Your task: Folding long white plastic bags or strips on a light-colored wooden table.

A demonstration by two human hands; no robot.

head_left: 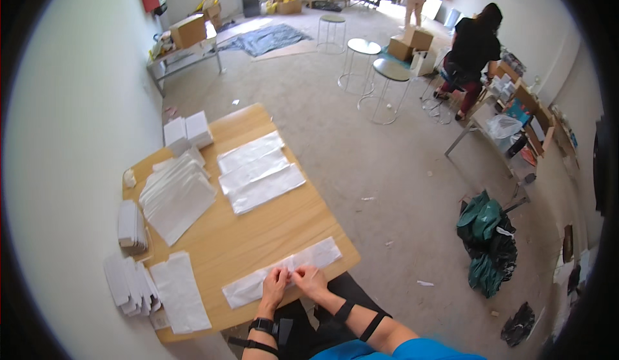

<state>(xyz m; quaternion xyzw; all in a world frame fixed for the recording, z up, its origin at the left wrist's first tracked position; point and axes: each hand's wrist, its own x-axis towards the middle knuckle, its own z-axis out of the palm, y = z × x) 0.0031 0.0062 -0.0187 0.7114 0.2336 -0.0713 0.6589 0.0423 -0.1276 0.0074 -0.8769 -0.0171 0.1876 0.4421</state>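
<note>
A long, narrow folded white sheet (314, 257) lies along the near edge of the wooden table (258, 247), slightly creased; I cannot tell whether it is paper or thin plastic. Both my hands meet over its middle. My left hand (275, 285) is closed, fingertips pinching at the sheet. Right beside it, my right hand (310, 280) is closed in a pinch too, its fingertips almost touching the left's. Whatever small part sits between the fingertips is hidden. Farther up the table lie several overlapping flat white sheets (263, 173).
A fanned pile of white sheets (177, 195), another flat sheet (180, 292) and stacks of white cartons (132, 228) line the table's left side, near the wall. Round stools (391, 70), a dark green bag (483, 231) and a person (474, 47) at a cluttered table are beyond.
</note>
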